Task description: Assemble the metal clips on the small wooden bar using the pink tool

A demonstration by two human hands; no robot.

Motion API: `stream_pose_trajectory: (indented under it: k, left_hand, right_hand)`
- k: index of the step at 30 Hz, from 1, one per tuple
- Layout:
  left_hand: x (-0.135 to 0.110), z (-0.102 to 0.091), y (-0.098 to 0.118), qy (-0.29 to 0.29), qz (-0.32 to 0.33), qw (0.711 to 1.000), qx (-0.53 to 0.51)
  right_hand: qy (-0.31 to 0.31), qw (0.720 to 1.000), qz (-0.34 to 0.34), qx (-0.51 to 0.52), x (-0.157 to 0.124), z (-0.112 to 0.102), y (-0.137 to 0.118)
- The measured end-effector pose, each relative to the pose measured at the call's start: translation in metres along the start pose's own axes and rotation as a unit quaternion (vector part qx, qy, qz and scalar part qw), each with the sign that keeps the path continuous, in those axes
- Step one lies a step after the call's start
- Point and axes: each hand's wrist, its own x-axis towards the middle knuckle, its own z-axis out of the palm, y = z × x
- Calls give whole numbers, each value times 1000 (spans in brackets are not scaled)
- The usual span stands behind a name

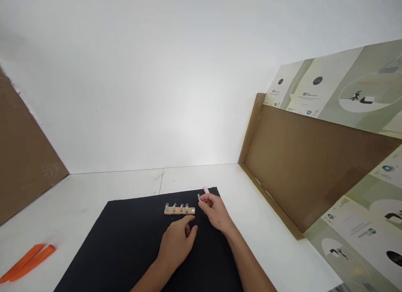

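A short light-wood strip (pixel 179 211) lies on a black mat (pixel 132 229). Several small clear tube-like pieces (pixel 174 207) with metallic-looking lower ends stand along it, some tilted, and a round pale spot (pixel 192 210) marks its right end. My left hand (pixel 178 241) rests just in front of the strip, its index finger stretched to the strip's near right edge and its thumb apart, with nothing seen in it. To the strip's right, my right hand (pixel 215 210) pinches a small clear and metallic piece (pixel 199 197) between thumb and fingertips; its exact kind is too small to make out.
A pale pink object (pixel 206 190) lies behind my right hand at the mat's far edge. Orange strip-like items (pixel 29 260) rest on the white table (pixel 84 187) at left. Cardboard panels stand left (pixel 25 145) and right (pixel 314 158), with a white wall (pixel 150 83) behind.
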Motion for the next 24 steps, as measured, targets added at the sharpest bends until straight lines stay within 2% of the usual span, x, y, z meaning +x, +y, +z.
stream_pose_trajectory:
  k: [3,5,7,12,16,20,24]
  left_hand:
    - [3,-3,1,44,-22,988,-148]
    - [4,-6,4,54,-35,974,-217]
    - [4,-8,7,56,-45,962,-264]
    - [6,-10,7,97,-77,936,-329]
    - [8,-9,4,86,-102,919,-371]
    - [8,-10,7,97,-135,889,-426]
    - [7,-12,10,99,-125,877,-454]
  right_hand:
    - [-44,977,56,202,-1,3,-5]
    - [-74,955,77,278,-3,8,-8]
    - [-92,940,96,313,-5,13,-8]
    - [-123,945,97,286,-10,24,-6]
    - [-126,954,75,262,-13,27,-7]
    - [-113,959,61,253,-13,29,-6]
    - [-115,955,35,270,-13,32,-6]
